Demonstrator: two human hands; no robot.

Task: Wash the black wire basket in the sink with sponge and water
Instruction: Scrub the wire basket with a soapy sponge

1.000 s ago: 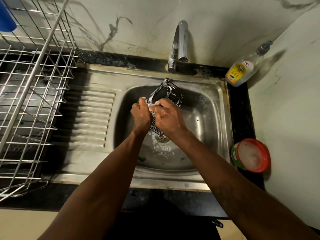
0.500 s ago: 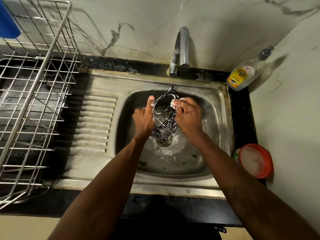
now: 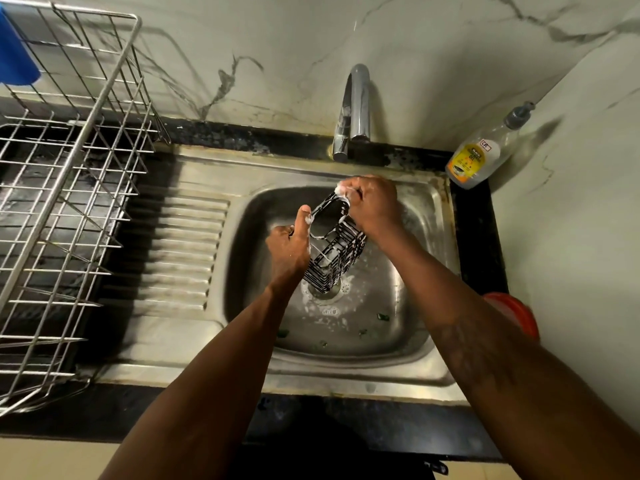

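Writing shows only on the bottle [image 3: 479, 157], which stands at the sink's [image 3: 346, 372] far right corner and leans on the wall. Its yellow label [image 3: 464, 164] carries dark print too blurred to read, and a small white tag [image 3: 485, 146] near the neck bears red letters I cannot make out. The bottle is clear with a grey pump, and its fill level cannot be told.

Inside the sink, over the drain [image 3: 325, 294], the basket [image 3: 337, 251] is held tilted, its low end just above the drain and its open mouth turned up toward the camera. Suds streak its black wires. The left hand [image 3: 289, 247] grips the basket's left side, fingers curled behind the wires and the thumb lying straight up along the rim. The right hand [image 3: 375, 206] pinches a white, foamy sponge [image 3: 343, 190] against the basket's far rim.

The sink's basin holds foam [image 3: 330, 311] ringed round the drain and a few green scraps [image 3: 382, 317] on its near floor. The tap [image 3: 356, 109] rises behind the sink. A red tub [image 3: 516, 313] sits right of the sink, mostly hidden by the right forearm, so its contents cannot be seen. Left of the sink stands a wire rack [image 3: 69, 202], with a blue thing [image 3: 15, 60] at its far left edge.
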